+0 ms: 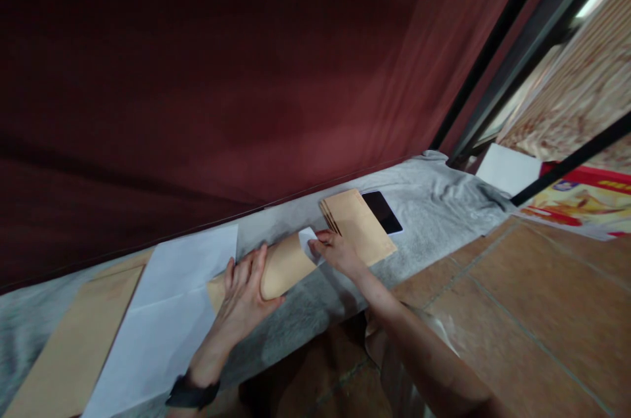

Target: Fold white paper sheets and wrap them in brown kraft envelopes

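A brown paper envelope lies bowed upward on the grey cloth. My left hand rests on its left part, fingers stretched and thumb apart, pressing it down. White paper sticks out of the envelope's right end. My right hand pinches this paper between thumb and fingers; how far the paper reaches inside is hidden. Just beyond my right hand is a small stack of brown envelopes. Left of my left hand lie large white sheets with a crease across them.
Larger brown envelopes lie at the far left. A dark-screened phone or tablet sits by the envelope stack. The grey cloth covers a narrow ledge against a dark red curtain. A colourful box stands on the tiled floor.
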{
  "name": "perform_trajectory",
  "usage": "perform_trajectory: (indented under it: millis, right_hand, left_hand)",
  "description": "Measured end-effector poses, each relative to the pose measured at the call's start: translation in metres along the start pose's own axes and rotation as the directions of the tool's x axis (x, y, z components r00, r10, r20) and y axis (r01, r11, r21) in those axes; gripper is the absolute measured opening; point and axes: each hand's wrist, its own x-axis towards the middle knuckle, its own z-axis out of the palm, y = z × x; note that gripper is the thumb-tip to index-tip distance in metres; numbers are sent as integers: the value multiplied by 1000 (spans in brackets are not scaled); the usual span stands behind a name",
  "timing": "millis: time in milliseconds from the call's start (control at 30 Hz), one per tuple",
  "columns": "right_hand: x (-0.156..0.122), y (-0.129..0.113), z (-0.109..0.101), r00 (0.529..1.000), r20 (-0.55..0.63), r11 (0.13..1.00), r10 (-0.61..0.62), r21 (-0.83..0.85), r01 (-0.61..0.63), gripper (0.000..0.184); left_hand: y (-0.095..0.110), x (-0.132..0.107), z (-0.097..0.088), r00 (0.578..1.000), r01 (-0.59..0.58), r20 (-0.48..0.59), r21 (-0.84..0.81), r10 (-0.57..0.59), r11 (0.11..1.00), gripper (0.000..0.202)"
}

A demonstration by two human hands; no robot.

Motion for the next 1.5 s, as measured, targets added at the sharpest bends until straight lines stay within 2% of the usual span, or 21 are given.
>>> perform_trajectory:
  millis: [267, 433, 567, 733, 1067, 1333, 1500]
  right_hand:
    - [-4, 0, 15, 983, 98, 984, 157, 67, -164, 30]
    - [-4, 6, 20, 972, 134, 978, 194, 55, -203, 29]
    - [-2, 6, 21, 975, 107, 981, 193, -29, -191, 27]
    - [-1, 4, 22, 978, 87, 981, 191, -45, -188, 23]
    - [-6, -3, 22, 977, -57, 953, 208, -213, -215, 20]
    - [-8, -11, 23, 943, -90, 923, 322, -191, -333, 17]
    - [-8, -11, 24, 940, -119, 928, 320, -163, -336, 14]
  left_hand:
    - [3, 2, 2, 999, -37, 5, 6, 37, 999, 114]
    - [1, 3, 5, 999, -52, 1, -7, 52, 999, 109]
    - [1, 3, 7, 997, -71, -5, -2, 71, 997, 108]
    - [0, 3, 9, 997, -83, -6, 22, 83, 996, 108]
    - [2, 4, 8, 995, -96, -6, 42, 96, 995, 105]
    - [0, 4, 11, 992, -118, -42, 44, 120, 992, 105]
    - [0, 4, 12, 989, -132, -53, 50, 135, 990, 106]
